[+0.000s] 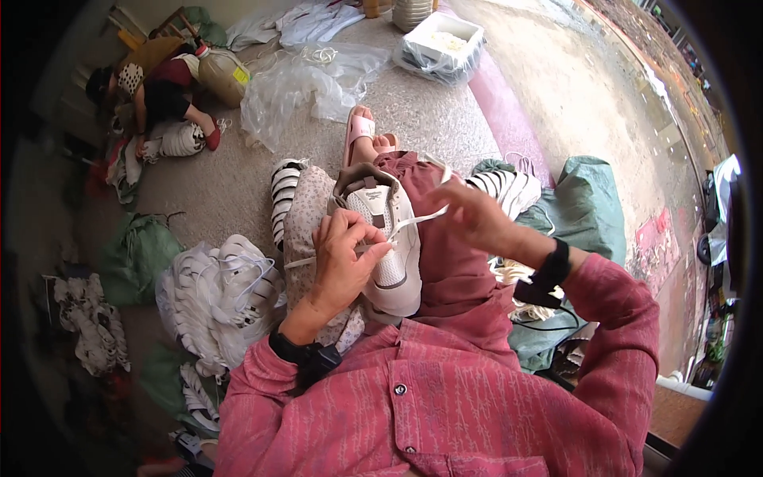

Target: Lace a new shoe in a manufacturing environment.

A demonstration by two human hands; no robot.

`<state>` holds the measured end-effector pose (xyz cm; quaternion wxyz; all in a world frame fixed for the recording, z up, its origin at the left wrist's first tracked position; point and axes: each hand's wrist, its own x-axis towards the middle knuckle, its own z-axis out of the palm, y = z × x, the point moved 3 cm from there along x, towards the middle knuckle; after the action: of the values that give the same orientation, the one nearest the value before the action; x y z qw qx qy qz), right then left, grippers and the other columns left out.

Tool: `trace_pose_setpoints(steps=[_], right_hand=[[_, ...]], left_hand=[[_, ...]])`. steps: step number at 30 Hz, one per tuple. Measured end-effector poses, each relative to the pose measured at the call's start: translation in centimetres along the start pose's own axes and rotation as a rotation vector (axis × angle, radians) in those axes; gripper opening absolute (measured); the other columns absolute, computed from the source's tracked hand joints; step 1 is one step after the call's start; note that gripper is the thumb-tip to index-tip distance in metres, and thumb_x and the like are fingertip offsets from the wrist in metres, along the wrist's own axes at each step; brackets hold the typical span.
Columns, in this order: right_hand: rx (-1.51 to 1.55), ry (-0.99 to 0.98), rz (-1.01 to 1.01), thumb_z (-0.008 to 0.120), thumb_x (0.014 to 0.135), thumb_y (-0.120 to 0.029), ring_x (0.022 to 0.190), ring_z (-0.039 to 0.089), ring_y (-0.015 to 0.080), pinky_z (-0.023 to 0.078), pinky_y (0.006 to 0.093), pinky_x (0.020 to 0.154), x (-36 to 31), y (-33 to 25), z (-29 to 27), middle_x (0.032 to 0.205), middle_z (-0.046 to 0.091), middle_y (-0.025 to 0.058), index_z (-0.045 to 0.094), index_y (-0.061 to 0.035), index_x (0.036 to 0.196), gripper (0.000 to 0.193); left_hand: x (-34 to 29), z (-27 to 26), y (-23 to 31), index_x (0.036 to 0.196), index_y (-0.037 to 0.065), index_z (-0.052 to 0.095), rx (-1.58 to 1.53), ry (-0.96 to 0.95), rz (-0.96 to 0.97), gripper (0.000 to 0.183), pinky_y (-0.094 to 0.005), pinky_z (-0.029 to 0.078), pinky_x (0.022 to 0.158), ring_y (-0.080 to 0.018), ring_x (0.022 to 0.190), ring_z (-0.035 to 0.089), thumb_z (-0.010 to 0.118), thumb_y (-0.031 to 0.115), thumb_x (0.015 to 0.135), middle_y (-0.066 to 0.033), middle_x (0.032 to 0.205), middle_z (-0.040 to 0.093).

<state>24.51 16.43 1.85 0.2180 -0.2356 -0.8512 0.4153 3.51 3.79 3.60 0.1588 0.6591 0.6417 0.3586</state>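
Observation:
A white sneaker (400, 292) with a brown lining lies on my lap, its toe toward me. A white shoelace (425, 217) runs from the sneaker's upper out to the right. With thumb and forefinger together, my left hand (343, 256) pinches the lace close to the eyelets on the sneaker. My right hand (477, 221) is raised to the right of the sneaker, its fingers closed on the lace, which is stretched between both hands. A patterned cloth (306, 207) covers my left leg under the sneaker.
Bundled white shoe parts (218, 290) lie on the left, with striped ones (509, 191) by green sacks (588, 207) on the right. Ahead are plastic sheeting (294, 95) and a white tub (442, 40). Another person (163, 99) bends over shoe parts at the far left.

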Motion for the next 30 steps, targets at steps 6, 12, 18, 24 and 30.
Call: trace_pose_setpoints(steps=[6, 12, 18, 24, 30], right_hand=[[-0.259, -0.030, -0.070, 0.061, 0.083, -0.009, 0.077, 0.064, 0.0316, 0.052, 0.0385, 0.066, 1.0, -2.1, 4.1, 0.096, 0.061, 0.0117, 0.058, -0.0050, 0.103, 0.021], [0.669, -0.103, 0.450, 0.062, 0.093, -0.017, 0.064, 0.060, 0.0123, 0.046, 0.0260, 0.054, -1.2, -1.3, 4.3, 0.076, 0.061, 0.0018, 0.059, -0.0028, 0.096, 0.015], [0.553, -0.057, 0.408, 0.063, 0.094, -0.023, 0.055, 0.048, 0.0046, 0.038, 0.0220, 0.049, -0.2, -1.8, 2.6, 0.067, 0.054, -0.0028, 0.064, -0.0024, 0.086, 0.022], [0.394, 0.020, 0.608, 0.065, 0.092, -0.027, 0.049, 0.046, 0.0037, 0.034, 0.0219, 0.043, -1.0, 1.1, 1.0, 0.057, 0.050, -0.0038, 0.064, -0.0018, 0.078, 0.029], [-0.498, 0.082, 0.536, 0.063, 0.088, -0.022, 0.055, 0.058, 0.0170, 0.045, 0.0345, 0.052, -2.7, 3.9, -2.5, 0.060, 0.057, 0.0067, 0.069, -0.0043, 0.085, 0.018]], left_hand=[[0.1, -0.4, 0.0, 0.084, 0.005, 0.066, 0.012, -0.027, 0.052, 0.015, -0.0352, 0.038, 0.086, -0.0251, 0.096, 0.050, 0.075, 0.012, 0.075, -0.0059, 0.095, 0.053], [0.5, -1.2, 0.4, 0.086, 0.003, 0.064, -0.010, -0.090, 0.124, 0.011, -0.0343, 0.043, 0.077, -0.0254, 0.086, 0.055, 0.071, 0.010, 0.080, -0.0080, 0.090, 0.054], [0.9, -1.2, 0.3, 0.086, 0.002, 0.063, -0.123, -0.187, 0.021, 0.008, -0.0276, 0.043, 0.059, -0.0167, 0.065, 0.057, 0.069, 0.008, 0.084, -0.0036, 0.075, 0.059], [0.1, -4.0, -2.8, 0.084, 0.002, 0.066, -0.329, -0.226, -0.300, 0.007, -0.0194, 0.037, 0.057, -0.0022, 0.064, 0.047, 0.071, 0.006, 0.084, 0.0060, 0.068, 0.055], [-0.5, -6.6, -4.3, 0.079, 0.001, 0.066, -0.127, -0.407, -0.465, 0.013, -0.0247, 0.041, 0.062, -0.0092, 0.068, 0.053, 0.075, 0.011, 0.079, 0.0010, 0.075, 0.060]])
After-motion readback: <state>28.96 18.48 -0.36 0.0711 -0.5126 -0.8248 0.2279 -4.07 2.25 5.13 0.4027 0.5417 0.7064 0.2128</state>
